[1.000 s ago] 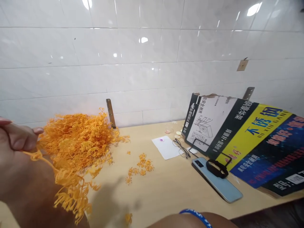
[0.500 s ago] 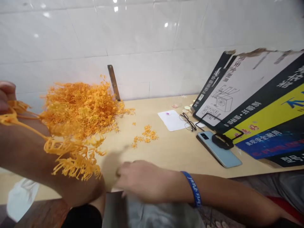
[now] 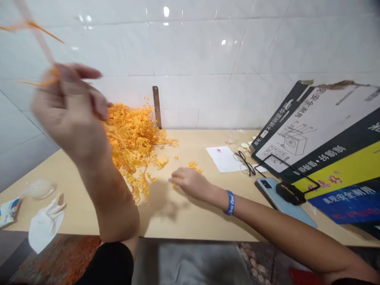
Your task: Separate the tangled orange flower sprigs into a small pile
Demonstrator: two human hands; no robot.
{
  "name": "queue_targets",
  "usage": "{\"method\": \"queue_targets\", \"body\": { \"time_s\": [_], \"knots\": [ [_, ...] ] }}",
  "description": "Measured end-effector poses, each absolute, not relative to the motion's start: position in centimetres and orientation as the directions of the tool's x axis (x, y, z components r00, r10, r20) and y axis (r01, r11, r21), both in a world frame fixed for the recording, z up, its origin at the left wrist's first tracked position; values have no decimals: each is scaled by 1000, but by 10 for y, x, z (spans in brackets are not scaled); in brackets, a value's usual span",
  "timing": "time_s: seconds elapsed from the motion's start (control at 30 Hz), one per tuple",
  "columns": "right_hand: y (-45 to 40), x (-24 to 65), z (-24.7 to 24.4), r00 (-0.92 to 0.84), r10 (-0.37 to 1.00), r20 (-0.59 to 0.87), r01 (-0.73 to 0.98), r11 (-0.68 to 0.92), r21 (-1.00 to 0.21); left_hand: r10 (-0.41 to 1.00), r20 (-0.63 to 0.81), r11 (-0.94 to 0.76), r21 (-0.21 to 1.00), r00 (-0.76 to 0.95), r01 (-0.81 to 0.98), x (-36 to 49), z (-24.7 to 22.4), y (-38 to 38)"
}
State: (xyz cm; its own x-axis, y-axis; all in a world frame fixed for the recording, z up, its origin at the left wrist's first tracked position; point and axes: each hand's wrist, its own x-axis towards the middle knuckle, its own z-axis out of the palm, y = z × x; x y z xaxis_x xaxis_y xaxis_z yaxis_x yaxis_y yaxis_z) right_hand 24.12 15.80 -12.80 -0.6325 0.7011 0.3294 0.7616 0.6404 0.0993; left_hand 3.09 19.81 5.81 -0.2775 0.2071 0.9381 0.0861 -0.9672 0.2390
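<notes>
**Sorting orange sprigs at the counter**

The left hand (image 3: pixel 69 109) is raised and blurred, fingers pinched on a thin orange sprig (image 3: pixel 35 29) above the orange pile (image 3: pixel 133 138). To work cleanly, I'd lift strands straight up so they pull free of the tangle. The right hand (image 3: pixel 190 183) lies low on the counter (image 3: pixel 196 213), fingers loosely spread and holding nothing, touching loose orange bits (image 3: pixel 194 166) beside the pile

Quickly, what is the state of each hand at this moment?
Left hand: raised, closed on thin orange plastic strands.
Right hand: open, resting on the beige table by small loose orange plastic bits.
</notes>
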Motion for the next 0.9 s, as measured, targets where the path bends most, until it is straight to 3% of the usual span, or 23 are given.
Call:
{"method": "queue_targets", "body": {
  "time_s": [0.1,0.17,0.23,0.33,0.43,0.57,0.77,0.9],
  "knots": [
    [186,241,-75,-398,876,272,913,406,27,321,946,-947,320,-50,-29,42,54,195],
    [193,238,-44,-323,871,369,903,401,-157,407,910,-908,412,84,-68,49,51,195],
    [189,234,-18,-215,816,537,752,489,-442,487,851,-859,508,196,-69,54,49,195],
    [170,229,10,-145,728,670,434,655,-618,552,797,-826,563,246,28,60,49,193],
    [155,224,18,-232,750,620,299,661,-688,574,788,-818,543,223,188,65,49,192],
    [155,224,9,-264,791,551,386,611,-692,606,735,-794,537,305,283,69,45,192],
    [156,258,12,-179,762,622,386,636,-669,542,562,-804,563,625,192,73,44,190],
    [143,275,22,-110,706,699,461,660,-594,523,551,-777,622,650,99,84,44,188]
  ]
}}
